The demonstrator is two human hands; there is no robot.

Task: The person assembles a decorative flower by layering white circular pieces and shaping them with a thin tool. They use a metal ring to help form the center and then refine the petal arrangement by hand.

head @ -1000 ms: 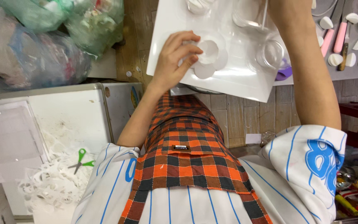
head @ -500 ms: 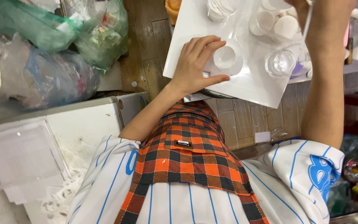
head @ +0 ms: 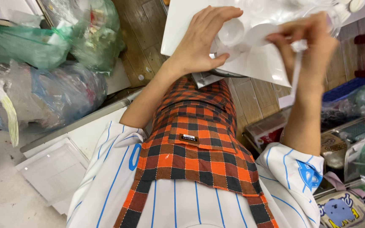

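A white tray with several small white and clear cups lies in front of me at the top of the view. My left hand rests on it, fingers curled round a small white cup. My right hand is just to the right of that cup and pinches a thin white stick that hangs down past the tray's edge. A round white lid lies between the two hands, touching my right fingertips. Below them are my orange checked apron and striped white shirt.
Stuffed green and clear plastic bags are piled at the left. A white flat tray lies on a white surface at the lower left. At the right are a red-and-white box, packaged goods and a pouch with a blue cartoon figure. Wooden floor lies beneath.
The view has swung and drawn closer. My right hand has come down onto the tray with the white stick, close to my left hand, which stays on the small cup.
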